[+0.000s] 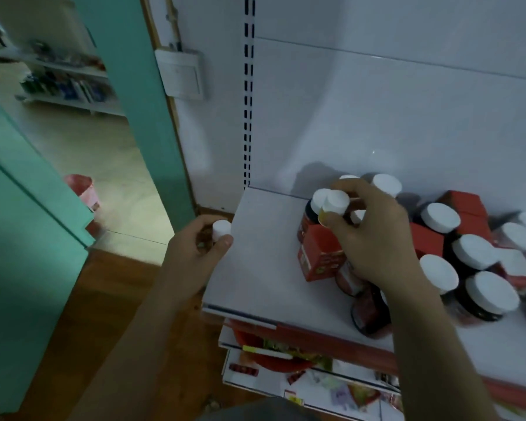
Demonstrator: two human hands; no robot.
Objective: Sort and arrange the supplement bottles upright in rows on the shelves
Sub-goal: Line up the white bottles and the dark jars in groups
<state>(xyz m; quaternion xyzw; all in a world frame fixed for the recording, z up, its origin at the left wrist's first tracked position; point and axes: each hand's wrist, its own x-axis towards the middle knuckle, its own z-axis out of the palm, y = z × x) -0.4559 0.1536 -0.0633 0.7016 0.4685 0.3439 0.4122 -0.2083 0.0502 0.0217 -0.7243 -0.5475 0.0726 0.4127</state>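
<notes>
Left hand (195,253): you gripped a small bottle (221,230) beside the shelf (264,238) edge, probably meant for a new row.
Right hand (374,238): your fingers (351,185) pinched a yellow bottle (334,203) above the unsorted pile (438,218).

Teal door frame (152,117) is seen left of a white wall box (181,74). Pink bin (82,189) is set on the pale floor (104,141) beyond. A stocked rack (64,83) is seen further back, blurred.

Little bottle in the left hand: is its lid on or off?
On: its white cap sits atop the little bottle, which the left hand grips.
</notes>
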